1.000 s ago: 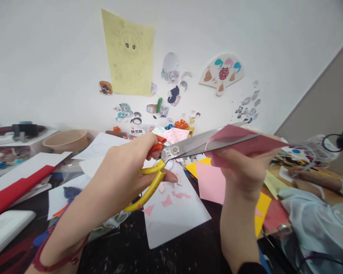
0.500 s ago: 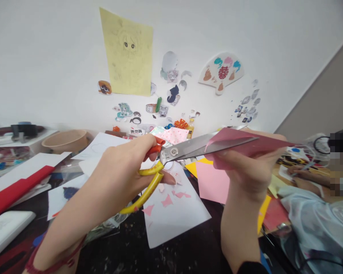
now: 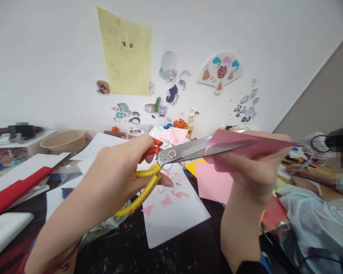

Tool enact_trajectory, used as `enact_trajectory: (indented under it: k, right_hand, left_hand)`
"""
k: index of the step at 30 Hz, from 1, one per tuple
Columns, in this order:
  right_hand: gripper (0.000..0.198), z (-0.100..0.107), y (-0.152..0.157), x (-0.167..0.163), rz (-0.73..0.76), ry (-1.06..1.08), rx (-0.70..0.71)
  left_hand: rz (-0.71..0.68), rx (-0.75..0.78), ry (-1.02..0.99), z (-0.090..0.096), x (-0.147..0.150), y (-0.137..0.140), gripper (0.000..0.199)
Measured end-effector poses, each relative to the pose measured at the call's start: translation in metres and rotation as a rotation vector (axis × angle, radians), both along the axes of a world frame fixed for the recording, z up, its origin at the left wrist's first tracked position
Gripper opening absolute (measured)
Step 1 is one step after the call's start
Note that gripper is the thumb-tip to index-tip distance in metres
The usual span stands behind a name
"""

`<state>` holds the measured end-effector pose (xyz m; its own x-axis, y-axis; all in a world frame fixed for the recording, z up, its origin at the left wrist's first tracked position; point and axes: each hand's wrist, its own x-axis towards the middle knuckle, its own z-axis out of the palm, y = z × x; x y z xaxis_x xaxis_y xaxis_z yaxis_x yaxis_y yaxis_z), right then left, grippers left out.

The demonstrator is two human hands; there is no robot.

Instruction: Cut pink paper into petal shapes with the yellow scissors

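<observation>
My left hand (image 3: 122,163) is wrapped round the handles of a large pair of scissors (image 3: 172,153), one handle red and the other yellow. Its long steel blades point right and lie across a folded piece of pink paper (image 3: 231,140). The near blade shows in front of the paper; part of the other is hidden by it. My right hand (image 3: 254,169) pinches the pink paper from below and behind, thumb in front, fingers mostly covered. Below the scissors, pink paper scraps (image 3: 166,200) lie on a white sheet (image 3: 177,228).
A pink sheet (image 3: 213,180) lies over yellow paper beside the white sheet. White papers, a red strip (image 3: 20,192) and a white box-like object (image 3: 8,230) are at left, with a tan bowl (image 3: 63,140) behind. Another person's hand (image 3: 298,171) is at far right.
The scissor handles have moved slightly left and the blades have closed a little against the pink paper. My right hand has shifted slightly right, still holding the paper.
</observation>
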<state>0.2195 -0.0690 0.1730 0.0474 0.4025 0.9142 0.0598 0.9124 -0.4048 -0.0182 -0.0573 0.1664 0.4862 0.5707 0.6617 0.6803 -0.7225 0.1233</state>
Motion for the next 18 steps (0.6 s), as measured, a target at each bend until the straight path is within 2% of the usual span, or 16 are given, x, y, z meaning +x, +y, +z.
enact_trajectory:
  k: [6,10,14,18]
  right_hand:
    - [0.012,-0.001,0.000,0.001,-0.018,0.010,0.025]
    - [0.013,-0.001,-0.005,0.002,-0.082,-0.004,-0.048]
    - [0.015,0.001,-0.011,0.004,-0.075,-0.016,-0.112]
    - [0.015,0.001,-0.014,0.005,-0.097,-0.020,-0.151]
  left_hand:
    - [0.078,-0.036,0.066,0.006,0.001,-0.007,0.028]
    - [0.028,0.031,0.027,0.005,0.000,-0.005,0.025]
    - [-0.014,0.033,0.008,0.002,-0.002,-0.002,0.016]
    - [-0.034,0.041,-0.022,0.001,-0.001,-0.001,0.020]
